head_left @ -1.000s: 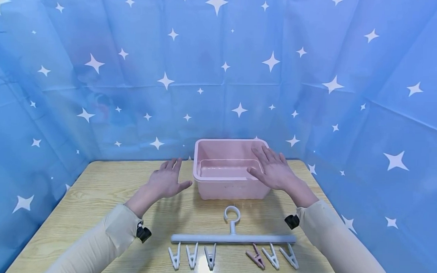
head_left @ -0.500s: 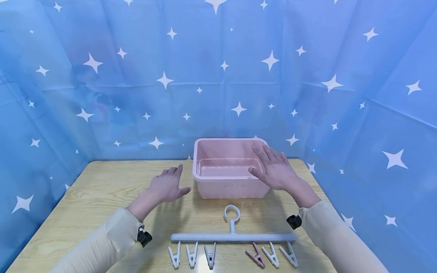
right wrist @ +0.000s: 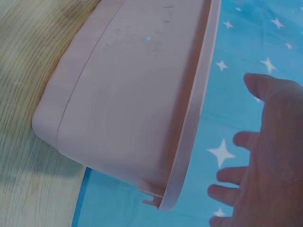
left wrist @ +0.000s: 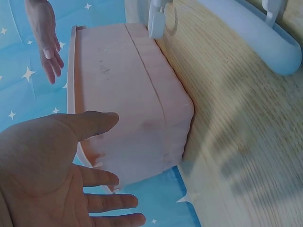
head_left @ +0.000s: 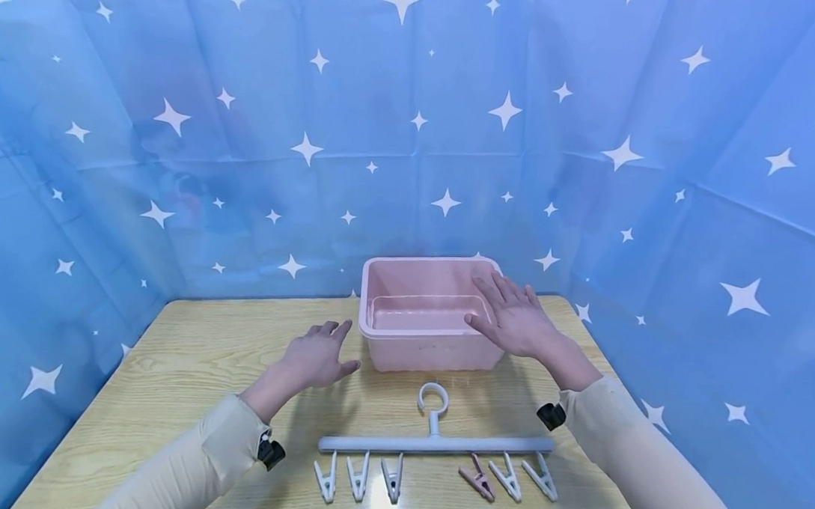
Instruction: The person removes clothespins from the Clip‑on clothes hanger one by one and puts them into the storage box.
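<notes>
A pink plastic bin (head_left: 434, 354) stands at the back of the wooden table. My left hand (head_left: 314, 356) hovers beside its left side, thumb and fingers spread, holding nothing. In the left wrist view the palm of the left hand (left wrist: 42, 165) faces the bin. Over the bin's right end, my right hand (head_left: 516, 318) overlaps the rim, fingers extended. The right wrist view has the right hand (right wrist: 274, 156) apart from the rim with nothing in it. Nearer to me lies a pale blue hanger (head_left: 434, 444) with a ring hook (head_left: 433, 399).
Along the hanger's bar sit several clothespins, among them a white clothespin (head_left: 358, 477) and a pinkish-brown clothespin (head_left: 477, 479). The wooden table (head_left: 195, 352) reaches back to a blue curtain (head_left: 385, 134) printed with white stars, which also lines both sides.
My left hand has come lower and a little toward me beside the bin. The right hand stays nearly in place; bin, hanger and clothespins have not moved.
</notes>
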`<act>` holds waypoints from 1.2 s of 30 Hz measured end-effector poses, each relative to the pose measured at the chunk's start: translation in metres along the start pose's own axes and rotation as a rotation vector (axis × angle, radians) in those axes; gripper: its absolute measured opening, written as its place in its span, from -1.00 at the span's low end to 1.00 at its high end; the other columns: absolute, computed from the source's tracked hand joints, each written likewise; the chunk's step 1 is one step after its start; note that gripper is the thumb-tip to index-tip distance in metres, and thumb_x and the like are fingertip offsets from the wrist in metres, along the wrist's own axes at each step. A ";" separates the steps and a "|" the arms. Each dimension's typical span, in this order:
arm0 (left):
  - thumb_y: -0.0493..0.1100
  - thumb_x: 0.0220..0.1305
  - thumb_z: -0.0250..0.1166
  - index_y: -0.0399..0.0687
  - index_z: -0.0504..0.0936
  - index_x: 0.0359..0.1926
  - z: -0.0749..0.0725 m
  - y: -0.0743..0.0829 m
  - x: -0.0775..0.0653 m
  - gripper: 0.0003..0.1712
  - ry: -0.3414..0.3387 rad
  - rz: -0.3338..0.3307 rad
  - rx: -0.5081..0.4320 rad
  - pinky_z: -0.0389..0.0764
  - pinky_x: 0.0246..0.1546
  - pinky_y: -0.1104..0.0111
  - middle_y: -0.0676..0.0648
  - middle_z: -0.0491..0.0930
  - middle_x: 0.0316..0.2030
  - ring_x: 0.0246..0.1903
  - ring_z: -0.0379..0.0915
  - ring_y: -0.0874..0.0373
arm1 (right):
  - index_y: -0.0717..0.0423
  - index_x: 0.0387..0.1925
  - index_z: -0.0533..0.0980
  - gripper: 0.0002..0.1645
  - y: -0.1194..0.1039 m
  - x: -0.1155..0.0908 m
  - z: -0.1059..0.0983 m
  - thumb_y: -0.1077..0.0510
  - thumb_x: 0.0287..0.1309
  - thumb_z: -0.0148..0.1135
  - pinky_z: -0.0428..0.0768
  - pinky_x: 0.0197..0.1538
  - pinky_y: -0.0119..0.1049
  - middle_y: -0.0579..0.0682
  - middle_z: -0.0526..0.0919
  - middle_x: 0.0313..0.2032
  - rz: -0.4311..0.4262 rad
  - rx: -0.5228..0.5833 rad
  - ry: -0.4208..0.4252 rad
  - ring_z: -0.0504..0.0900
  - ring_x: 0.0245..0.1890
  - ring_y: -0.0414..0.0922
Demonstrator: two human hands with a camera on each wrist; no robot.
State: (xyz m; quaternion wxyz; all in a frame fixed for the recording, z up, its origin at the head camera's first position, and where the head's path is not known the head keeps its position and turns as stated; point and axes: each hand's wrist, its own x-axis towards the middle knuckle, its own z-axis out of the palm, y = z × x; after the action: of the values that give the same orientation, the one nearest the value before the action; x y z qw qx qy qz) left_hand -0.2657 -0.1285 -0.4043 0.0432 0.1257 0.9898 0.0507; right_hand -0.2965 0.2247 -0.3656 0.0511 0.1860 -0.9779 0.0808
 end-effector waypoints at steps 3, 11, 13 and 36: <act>0.29 0.31 0.22 -0.04 0.19 0.51 0.003 0.000 0.000 -0.09 0.010 0.009 0.000 0.54 0.09 -0.14 -0.26 0.31 0.40 0.36 0.29 -0.26 | -0.07 0.60 -0.12 -0.06 0.000 0.001 0.000 -0.41 0.43 -0.16 -0.14 0.45 0.41 0.26 -0.11 0.57 -0.001 -0.003 -0.003 -0.04 0.53 0.34; 0.27 0.31 0.23 -0.04 0.24 0.49 0.005 0.002 0.000 -0.12 0.007 0.033 0.009 0.52 0.12 -0.15 -0.26 0.34 0.39 0.35 0.30 -0.27 | -0.04 0.59 -0.10 -0.05 -0.001 0.001 -0.002 -0.39 0.42 -0.12 -0.11 0.45 0.41 0.26 -0.07 0.56 -0.006 -0.005 0.000 -0.02 0.53 0.34; 0.26 0.30 0.23 -0.04 0.25 0.48 0.007 0.003 -0.001 -0.13 0.001 0.034 0.012 0.53 0.12 -0.14 -0.26 0.34 0.39 0.35 0.30 -0.26 | -0.04 0.59 -0.10 -0.05 -0.001 0.001 -0.002 -0.39 0.42 -0.12 -0.12 0.45 0.41 0.26 -0.07 0.56 -0.006 -0.007 -0.001 -0.02 0.53 0.33; 0.23 0.28 0.28 -0.07 0.41 0.38 0.025 0.019 -0.012 -0.23 -0.045 0.085 0.015 0.56 0.07 -0.13 -0.25 0.43 0.32 0.29 0.38 -0.24 | -0.09 0.60 -0.15 -0.05 -0.001 -0.001 -0.001 -0.39 0.43 -0.13 -0.13 0.45 0.40 0.26 -0.08 0.56 -0.002 -0.003 -0.008 -0.03 0.53 0.34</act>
State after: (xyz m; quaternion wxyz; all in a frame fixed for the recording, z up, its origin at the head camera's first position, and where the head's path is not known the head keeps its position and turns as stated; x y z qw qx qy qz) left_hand -0.2472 -0.1105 -0.4257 0.0623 0.1689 0.9828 0.0420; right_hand -0.2948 0.2246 -0.3643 0.0475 0.1872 -0.9780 0.0787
